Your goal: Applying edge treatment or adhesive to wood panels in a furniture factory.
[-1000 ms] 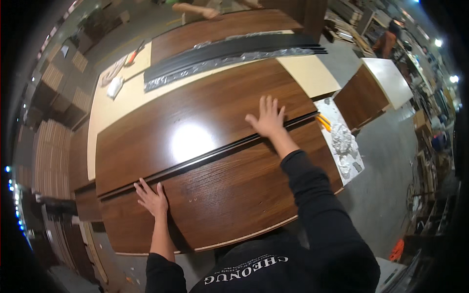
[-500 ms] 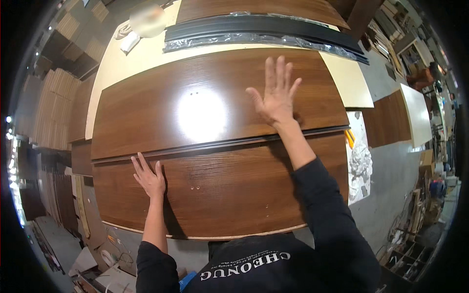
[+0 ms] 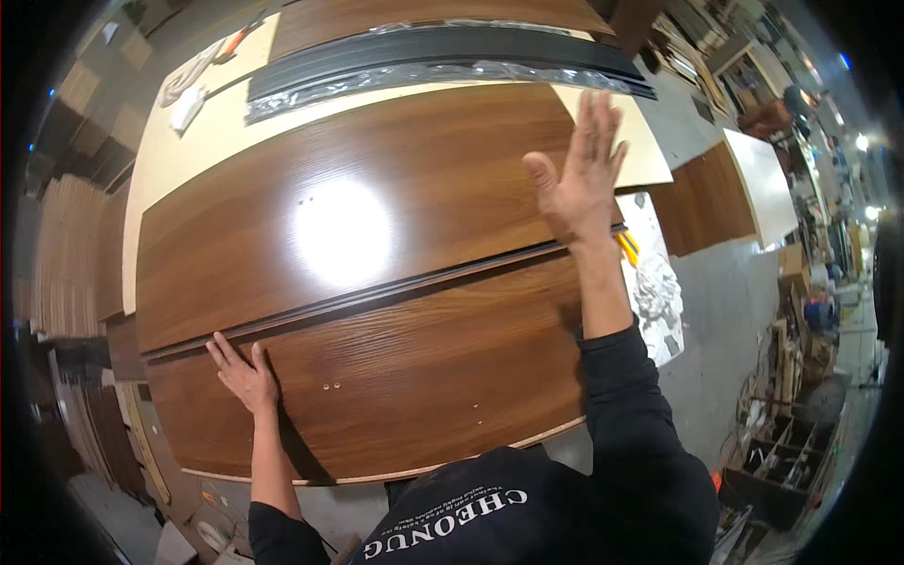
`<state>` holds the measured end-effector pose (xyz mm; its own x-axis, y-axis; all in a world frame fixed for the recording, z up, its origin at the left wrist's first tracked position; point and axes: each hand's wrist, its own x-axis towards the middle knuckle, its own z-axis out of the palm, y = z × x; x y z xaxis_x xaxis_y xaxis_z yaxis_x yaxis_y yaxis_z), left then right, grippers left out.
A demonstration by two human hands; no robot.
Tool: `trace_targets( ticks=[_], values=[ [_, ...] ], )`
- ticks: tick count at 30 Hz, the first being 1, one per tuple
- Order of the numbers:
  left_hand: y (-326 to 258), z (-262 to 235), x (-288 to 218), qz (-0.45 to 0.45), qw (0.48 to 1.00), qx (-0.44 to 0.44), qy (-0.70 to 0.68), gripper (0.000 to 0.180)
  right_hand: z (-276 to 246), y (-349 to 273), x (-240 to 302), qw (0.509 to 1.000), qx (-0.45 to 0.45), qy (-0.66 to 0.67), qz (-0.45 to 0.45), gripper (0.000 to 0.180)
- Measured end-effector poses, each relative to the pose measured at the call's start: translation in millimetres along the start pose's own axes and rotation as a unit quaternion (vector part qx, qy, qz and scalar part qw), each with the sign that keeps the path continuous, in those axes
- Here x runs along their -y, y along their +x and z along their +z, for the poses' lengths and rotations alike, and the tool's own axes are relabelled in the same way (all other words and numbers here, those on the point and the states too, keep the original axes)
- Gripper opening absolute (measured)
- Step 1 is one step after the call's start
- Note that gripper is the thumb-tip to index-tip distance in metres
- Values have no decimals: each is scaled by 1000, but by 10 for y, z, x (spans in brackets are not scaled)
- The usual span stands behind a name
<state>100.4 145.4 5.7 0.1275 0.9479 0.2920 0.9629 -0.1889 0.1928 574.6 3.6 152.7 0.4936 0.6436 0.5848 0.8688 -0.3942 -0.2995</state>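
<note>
Two brown wood-grain panels lie one behind the other: a far panel (image 3: pixel 452 155) and a near panel (image 3: pixel 443 367). Along the near edge of the far one runs a dark strip (image 3: pixel 405 283). My left hand (image 3: pixel 248 379) is open on the near panel's left part, its fingertips at the strip. Over the right end of the far panel, my right hand (image 3: pixel 584 184) is held open, fingers pointing away and thumb spread; whether its palm touches the surface I cannot tell. Neither hand holds anything.
Behind the panels, black profiles in clear plastic wrap (image 3: pixel 452 61) lie on a cream board (image 3: pixel 169 165). At the right are a yellow-handled tool (image 3: pixel 628 247) and crumpled white material (image 3: pixel 657 287). Stacked boards (image 3: pixel 71 254) stand at the left, and a partitioned black box (image 3: pixel 782 466) at the lower right.
My right hand has moved right along the far panel to its right end. My left hand stays by the strip at the left. The whole view has shifted, with the panels now further left.
</note>
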Motion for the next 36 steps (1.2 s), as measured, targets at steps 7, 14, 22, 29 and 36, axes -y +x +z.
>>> trace_targets(
  ticks=[7, 14, 22, 29, 36],
  values=[
    [-15, 35, -97, -3, 999, 33, 3, 68, 484, -681, -1111, 954, 182, -150, 186, 88],
    [20, -1, -36, -2, 1000, 16, 2, 67, -674, 416, -803, 984, -164, -42, 59, 92],
    [32, 24, -174, 11, 1000, 14, 21, 66, 660, -725, -1083, 944, 168, -165, 233, 93],
    [140, -96, -154, 131, 990, -27, 37, 73, 994, -819, 341, 945, 309, -80, 65, 90],
    [1180, -1227, -1366, 228, 920, -186, -258, 87, 1067, -816, 673, 936, 339, -82, 44, 88]
  ],
)
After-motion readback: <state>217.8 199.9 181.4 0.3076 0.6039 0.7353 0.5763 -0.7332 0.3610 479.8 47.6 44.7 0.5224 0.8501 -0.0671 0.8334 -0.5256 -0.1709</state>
